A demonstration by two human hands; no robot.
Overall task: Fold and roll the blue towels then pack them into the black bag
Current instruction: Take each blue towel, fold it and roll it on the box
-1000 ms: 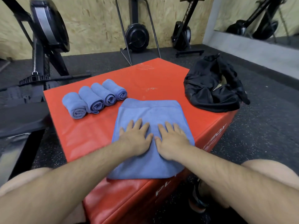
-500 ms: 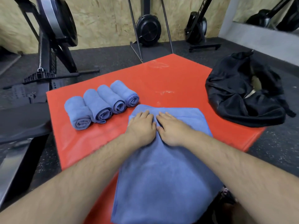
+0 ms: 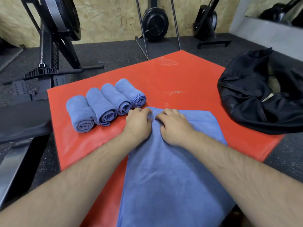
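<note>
A folded blue towel point(image 3: 172, 177) lies lengthwise on the red box top point(image 3: 188, 82), its near end hanging over the front edge. At its far end my left hand point(image 3: 139, 123) and my right hand point(image 3: 173, 126) sit side by side, fingers curled round the towel's far edge and bunching it. Several rolled blue towels point(image 3: 105, 105) lie in a row to the left, just beyond my left hand. The black bag point(image 3: 255, 99) slumps open at the box's right corner.
Black rowing machines point(image 3: 54, 38) and stands point(image 3: 155, 23) ring the box on the dark rubber floor. A chipboard wall runs behind them. A black bench-like part point(image 3: 21, 117) sits close to the box's left edge.
Both hands slid from the towel's middle to its far end, then went from flat to curled on the far edge. The camera moved closer over the box.
</note>
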